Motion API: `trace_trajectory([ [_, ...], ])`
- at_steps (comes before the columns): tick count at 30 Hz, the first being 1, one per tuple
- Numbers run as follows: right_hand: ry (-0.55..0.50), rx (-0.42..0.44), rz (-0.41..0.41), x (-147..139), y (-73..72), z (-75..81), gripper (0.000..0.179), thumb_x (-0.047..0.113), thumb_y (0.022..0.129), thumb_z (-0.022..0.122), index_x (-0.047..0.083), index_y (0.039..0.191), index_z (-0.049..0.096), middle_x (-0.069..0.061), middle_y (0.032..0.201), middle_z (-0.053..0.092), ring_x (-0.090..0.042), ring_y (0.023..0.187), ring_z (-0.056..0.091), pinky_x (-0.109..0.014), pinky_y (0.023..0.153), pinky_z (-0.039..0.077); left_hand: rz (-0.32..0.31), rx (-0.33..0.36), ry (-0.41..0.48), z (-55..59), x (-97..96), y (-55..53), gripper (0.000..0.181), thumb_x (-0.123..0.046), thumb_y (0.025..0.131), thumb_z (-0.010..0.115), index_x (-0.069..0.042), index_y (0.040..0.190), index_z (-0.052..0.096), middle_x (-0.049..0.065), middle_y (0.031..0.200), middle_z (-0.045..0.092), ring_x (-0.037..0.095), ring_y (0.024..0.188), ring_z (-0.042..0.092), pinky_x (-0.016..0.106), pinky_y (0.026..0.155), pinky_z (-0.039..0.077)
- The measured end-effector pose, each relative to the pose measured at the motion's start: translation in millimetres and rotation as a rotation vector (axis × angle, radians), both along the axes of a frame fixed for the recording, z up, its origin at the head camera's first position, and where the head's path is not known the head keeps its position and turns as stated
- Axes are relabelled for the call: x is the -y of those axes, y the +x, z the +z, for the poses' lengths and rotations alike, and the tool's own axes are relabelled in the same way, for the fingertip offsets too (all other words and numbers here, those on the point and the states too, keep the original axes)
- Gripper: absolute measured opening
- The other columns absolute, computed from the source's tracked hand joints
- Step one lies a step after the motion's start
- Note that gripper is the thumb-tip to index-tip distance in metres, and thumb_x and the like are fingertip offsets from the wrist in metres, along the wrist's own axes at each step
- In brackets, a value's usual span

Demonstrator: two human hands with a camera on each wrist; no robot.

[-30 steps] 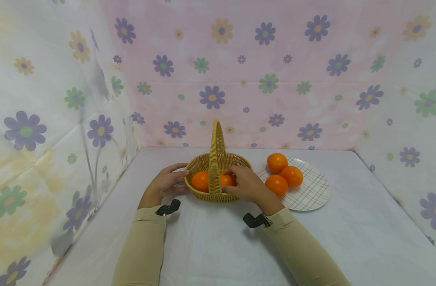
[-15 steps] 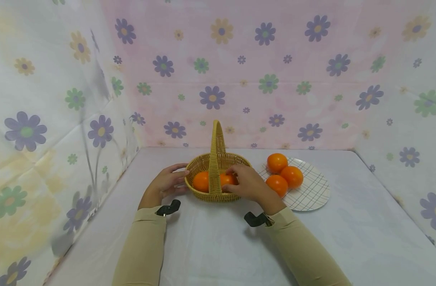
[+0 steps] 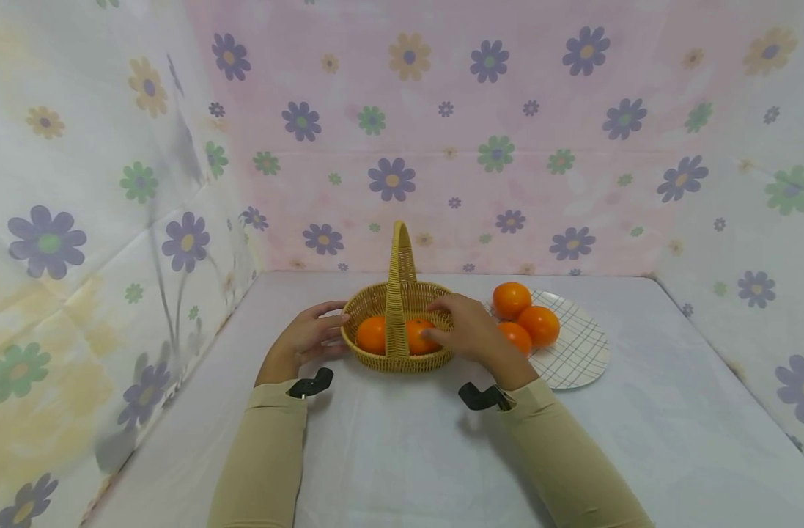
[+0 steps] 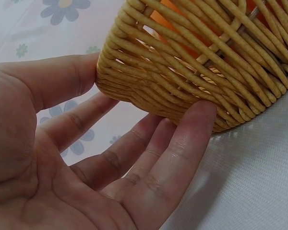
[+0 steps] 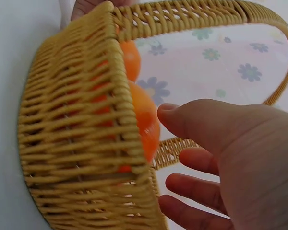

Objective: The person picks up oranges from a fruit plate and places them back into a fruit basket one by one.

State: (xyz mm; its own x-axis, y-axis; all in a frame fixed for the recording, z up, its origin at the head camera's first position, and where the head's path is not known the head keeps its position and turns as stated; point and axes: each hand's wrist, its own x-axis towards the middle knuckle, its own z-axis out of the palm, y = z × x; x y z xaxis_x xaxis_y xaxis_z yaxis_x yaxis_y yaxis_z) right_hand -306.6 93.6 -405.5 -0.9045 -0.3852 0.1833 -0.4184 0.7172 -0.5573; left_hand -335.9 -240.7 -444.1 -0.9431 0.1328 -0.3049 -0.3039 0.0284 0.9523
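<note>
In the head view a yellow wicker basket [image 3: 375, 363] with a tall arched handle stands upright on the table. Inside it lie two glossy oranges, a left orange [image 3: 371, 335] and a right orange [image 3: 418, 337], one to each side of the handle. My left hand [image 3: 308, 336] touches the basket's left end; in the left wrist view its spread fingers [image 4: 175, 158] rest against the outer weave. Over the basket's right rim reaches my right hand [image 3: 474, 331], holding nothing. In the right wrist view its thumb is just apart from the nearer orange [image 5: 146, 120], fingers loosely bent.
Right of the basket lies a white plate [image 3: 586, 348] with a grid pattern. Three oranges [image 3: 539, 327] are grouped at its left side, one partly behind my right hand. Flower-printed cloth [image 3: 441, 169] hangs behind and at both sides of the white-covered table [image 3: 388, 455].
My right hand has let go of the right orange in the basket and drawn back slightly to the right. More of that orange shows. My left hand has stayed at the basket.
</note>
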Motion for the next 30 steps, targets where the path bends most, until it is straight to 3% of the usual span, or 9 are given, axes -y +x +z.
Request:
trace_trajectory([
  [10, -0.034, -0.036, -0.015, -15.8, -7.1, 2.8, 0.045, 0.038, 0.091, 0.08, 0.016, 0.128, 0.068, -0.003, 0.13, 0.068, -0.026, 0.123, 0.061, -0.048, 0.109, 0.051, -0.006, -0.004, 0.01, -1.7, 0.9, -0.8, 0.055, -0.02, 0.102, 0.067, -0.019, 0.154, 0.049, 0.017, 0.153, 0.053, 0.03, 0.126, 0.064, 0.052, 0.1, 0.057],
  [21, -0.062, 0.035, -0.08, -40.9, -10.7, 9.3, 0.048, 0.039, 0.093, 0.078, 0.014, 0.132, 0.066, -0.006, 0.14, 0.062, -0.033, 0.134, 0.053, -0.059, 0.115, 0.044, 0.0, -0.002, -0.001, -2.1, 0.6, -1.3, 0.053, -0.021, 0.101, 0.068, -0.021, 0.152, 0.051, 0.014, 0.151, 0.055, 0.031, 0.127, 0.064, 0.051, 0.097, 0.059],
  [30, -0.061, 0.016, -0.14, -62.3, -11.4, 17.1, 0.043, 0.033, 0.094, 0.077, 0.013, 0.131, 0.066, -0.013, 0.142, 0.062, -0.038, 0.131, 0.056, -0.059, 0.11, 0.048, -0.008, -0.003, -0.005, -0.7, 1.1, 0.6, 0.054, -0.021, 0.102, 0.067, -0.019, 0.154, 0.049, 0.016, 0.154, 0.053, 0.032, 0.13, 0.061, 0.052, 0.101, 0.057],
])
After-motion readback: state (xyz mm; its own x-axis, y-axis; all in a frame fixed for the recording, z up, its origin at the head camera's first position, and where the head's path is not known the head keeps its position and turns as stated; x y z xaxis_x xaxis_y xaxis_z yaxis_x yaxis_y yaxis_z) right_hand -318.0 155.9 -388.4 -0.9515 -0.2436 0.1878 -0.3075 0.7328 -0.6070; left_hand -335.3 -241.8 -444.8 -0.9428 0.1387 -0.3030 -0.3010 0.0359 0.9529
